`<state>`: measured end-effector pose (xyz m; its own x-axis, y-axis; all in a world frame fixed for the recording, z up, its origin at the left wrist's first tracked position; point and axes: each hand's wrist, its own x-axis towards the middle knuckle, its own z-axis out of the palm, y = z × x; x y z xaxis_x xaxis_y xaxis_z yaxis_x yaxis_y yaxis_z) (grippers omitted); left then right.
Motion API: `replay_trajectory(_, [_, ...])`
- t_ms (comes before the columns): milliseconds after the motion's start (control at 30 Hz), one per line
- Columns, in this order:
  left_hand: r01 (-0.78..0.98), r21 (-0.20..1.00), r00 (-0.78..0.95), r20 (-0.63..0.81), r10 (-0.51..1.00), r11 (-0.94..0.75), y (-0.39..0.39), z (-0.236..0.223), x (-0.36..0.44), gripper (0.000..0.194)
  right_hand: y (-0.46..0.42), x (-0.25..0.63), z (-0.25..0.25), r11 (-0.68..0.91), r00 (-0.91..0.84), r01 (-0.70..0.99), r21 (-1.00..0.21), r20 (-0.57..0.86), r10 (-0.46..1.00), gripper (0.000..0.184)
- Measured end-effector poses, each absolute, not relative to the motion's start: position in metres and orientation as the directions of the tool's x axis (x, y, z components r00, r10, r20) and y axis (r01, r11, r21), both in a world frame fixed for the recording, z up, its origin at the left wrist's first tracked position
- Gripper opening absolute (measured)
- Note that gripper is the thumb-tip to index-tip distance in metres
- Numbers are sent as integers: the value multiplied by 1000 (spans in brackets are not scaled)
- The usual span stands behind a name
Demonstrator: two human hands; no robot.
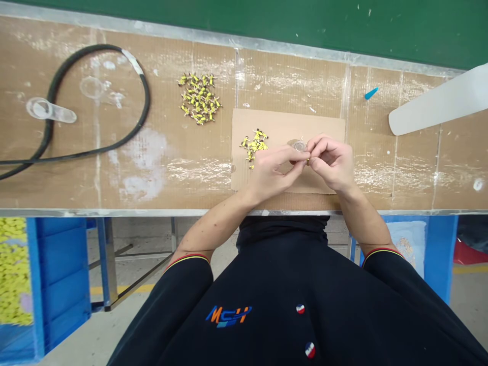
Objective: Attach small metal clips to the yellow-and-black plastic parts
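Observation:
My left hand (pixel 272 170) and my right hand (pixel 331 161) meet over a loose cardboard sheet (pixel 324 127) on the bench. Both are closed in a pinch around a small clear round part (pixel 299 147) held between their fingertips. A tiny yellowish piece shows at the right fingertips, too small to name. Just left of my left hand lies a small heap of yellow-and-black parts (pixel 253 145) on the cardboard. A larger heap of the same parts (pixel 199 98) lies farther back to the left.
A black cable loop (pixel 144 99) and a clear plastic piece (pixel 48 110) lie at the left. A small blue item (pixel 370 93) and a white blade-shaped panel (pixel 438 104) are at the right. Blue bins (pixel 57 274) stand below the bench edge.

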<state>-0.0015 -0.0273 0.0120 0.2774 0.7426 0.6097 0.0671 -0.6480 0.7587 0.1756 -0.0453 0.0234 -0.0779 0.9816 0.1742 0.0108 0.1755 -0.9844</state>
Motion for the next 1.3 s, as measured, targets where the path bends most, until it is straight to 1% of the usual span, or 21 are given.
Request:
replay_trajectory(200, [52,762,311,602,735,-646,-28,11,-3,13,-45,177,28,87,-93,59,-994,81,992,14])
replay_trajectory(400, [8,822,310,539,783,-569,-26,14,-4,12,-44,179,27,128,-112,23,-992,124,986,14])
replay_trajectory(500, [-22,848,304,510,804,-530,-26,13,-4,11,-43,181,26,156,-141,-3,-988,155,978,20])
replay_trajectory(567, [-51,863,299,493,817,-503,-26,10,-4,11,-43,182,27,152,-155,1,-988,150,976,25])
replay_trajectory(667, [-87,880,296,470,832,-467,-26,7,-4,22,-43,183,29,124,-147,33,-992,118,982,29])
replay_trajectory(767, [-87,895,314,442,840,-438,-25,6,-5,35,-44,184,31,114,-131,45,-992,107,986,24])
replay_trajectory(900, [-106,906,314,421,851,-409,-23,6,-6,40,-44,186,33,120,-121,65,-991,111,986,17])
replay_trajectory(1000, [-123,928,320,372,871,-352,-23,8,-5,38,-44,187,34,129,-108,92,-987,119,987,17])
replay_trajectory(1167, [-151,957,330,286,899,-249,-24,14,-5,28,-44,186,33,116,-85,106,-988,107,991,18])
replay_trajectory(1300, [-179,957,326,277,904,-229,-24,15,-5,31,-43,184,33,114,-81,84,-990,108,991,18])
